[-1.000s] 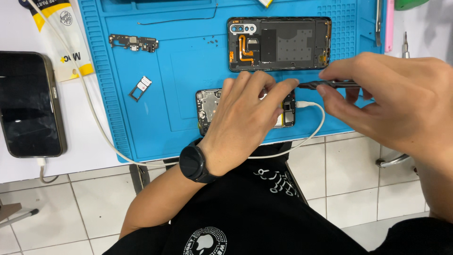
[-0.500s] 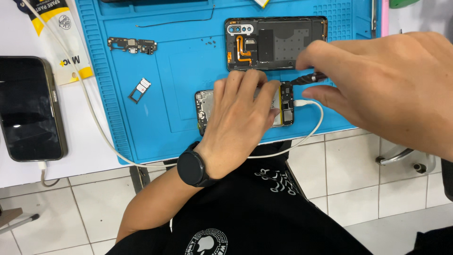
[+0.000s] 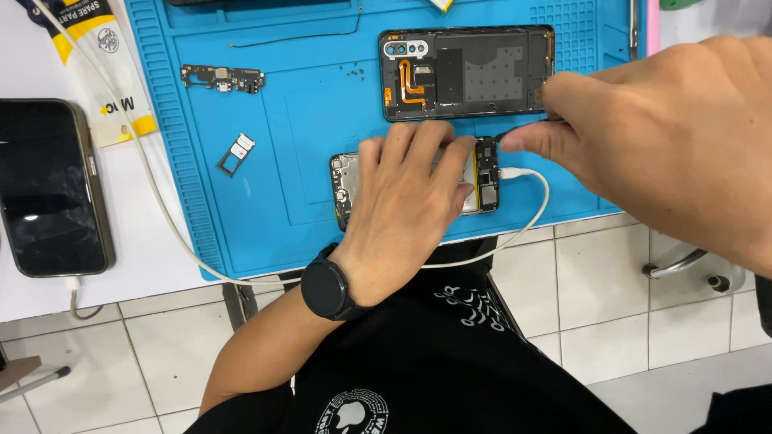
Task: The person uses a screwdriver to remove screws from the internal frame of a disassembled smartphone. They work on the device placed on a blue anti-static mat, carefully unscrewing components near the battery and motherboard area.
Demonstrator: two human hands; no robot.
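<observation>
An opened phone body [image 3: 482, 181] lies on the blue work mat [image 3: 305, 120] near its front edge, with a white cable [image 3: 537, 210] plugged into its right end. My left hand [image 3: 406, 213], a black watch on its wrist, lies flat on the phone and covers most of it. My right hand [image 3: 667, 137] pinches a thin dark tool [image 3: 515, 131], its tip at the phone's upper right corner. The removed back cover [image 3: 466, 72] lies just beyond, inside face up.
A small circuit board [image 3: 223, 77] and a SIM tray [image 3: 236, 153] lie on the mat's left part. A black phone [image 3: 48, 189] on a charging cable rests on the white table to the left. A yellow-and-white packet [image 3: 100, 56] lies behind it. Tiled floor lies below.
My right hand has moved up and right with the tool, closer to the camera. The left hand stays pressed on the phone body.
</observation>
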